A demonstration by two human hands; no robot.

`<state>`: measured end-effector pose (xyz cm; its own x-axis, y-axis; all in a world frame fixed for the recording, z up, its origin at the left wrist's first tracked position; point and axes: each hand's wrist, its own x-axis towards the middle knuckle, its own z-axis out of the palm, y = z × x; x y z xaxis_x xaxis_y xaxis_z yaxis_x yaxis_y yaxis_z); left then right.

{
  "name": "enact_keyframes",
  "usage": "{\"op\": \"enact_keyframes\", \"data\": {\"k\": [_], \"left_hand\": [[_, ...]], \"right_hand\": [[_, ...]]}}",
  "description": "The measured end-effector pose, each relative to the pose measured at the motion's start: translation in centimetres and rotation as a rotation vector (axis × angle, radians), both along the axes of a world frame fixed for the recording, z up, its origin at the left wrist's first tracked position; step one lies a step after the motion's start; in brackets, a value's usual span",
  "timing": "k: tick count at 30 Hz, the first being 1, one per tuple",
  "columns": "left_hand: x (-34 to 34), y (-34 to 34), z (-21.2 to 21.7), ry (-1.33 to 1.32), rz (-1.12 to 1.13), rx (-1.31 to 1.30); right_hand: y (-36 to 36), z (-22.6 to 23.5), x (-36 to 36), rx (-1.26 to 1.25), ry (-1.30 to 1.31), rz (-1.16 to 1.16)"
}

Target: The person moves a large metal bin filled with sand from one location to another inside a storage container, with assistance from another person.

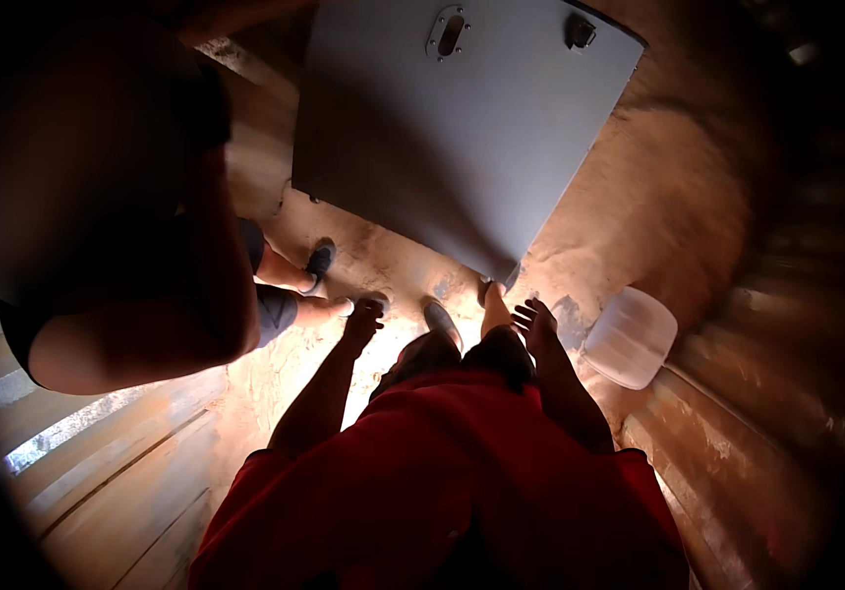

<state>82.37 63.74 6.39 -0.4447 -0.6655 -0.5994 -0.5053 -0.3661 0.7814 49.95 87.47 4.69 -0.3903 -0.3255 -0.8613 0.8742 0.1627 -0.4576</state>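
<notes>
Brown earthen floor (678,187). Smooth grey panel (452,133), straight-edged, ahead of left hand (364,324) and right hand (538,324), both empty, fingers parted; pale round-cornered object (631,338) beside the latter.

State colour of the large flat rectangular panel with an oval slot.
The panel is grey; best view: head.

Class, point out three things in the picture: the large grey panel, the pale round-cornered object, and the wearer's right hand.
Large grey panel (462,128): head view, middle of its flat face.
Pale round-cornered object (632,337): head view, middle of its visible surface.
Right hand (539,325): head view, middle of the hand.
</notes>
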Motion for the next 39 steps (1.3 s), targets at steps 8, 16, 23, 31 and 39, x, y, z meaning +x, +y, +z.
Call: {"op": "enact_keyframes", "data": {"k": [8, 16, 23, 31, 39], "left_hand": [[-6.4, -0.8, 1.7, -0.065, -0.246, -0.196], [-9.5, -2.0, 2.2, -0.139, -0.226, -0.193], [-11.3, -1.7, 4.4, -0.29, -0.209, -0.003], [-12.0, -4.5, 2.0, -0.346, -0.299, -0.002], [-14.0, -8.3, -1.0, -0.17, -0.196, 0.148]], "right_hand": [[-2.6, -2.7, -5.2, 0.033, -0.086, -0.026], [-6.1, -5.5, -7.8, 0.05, -0.143, 0.021], [-8.5, -9.0, -6.0, 0.012, -0.273, 0.057], [-11.3, -7.8, -5.3, -0.202, -0.331, -0.132], [-10.6, -13.7, -4.5, -0.464, -0.264, -0.397]]}}
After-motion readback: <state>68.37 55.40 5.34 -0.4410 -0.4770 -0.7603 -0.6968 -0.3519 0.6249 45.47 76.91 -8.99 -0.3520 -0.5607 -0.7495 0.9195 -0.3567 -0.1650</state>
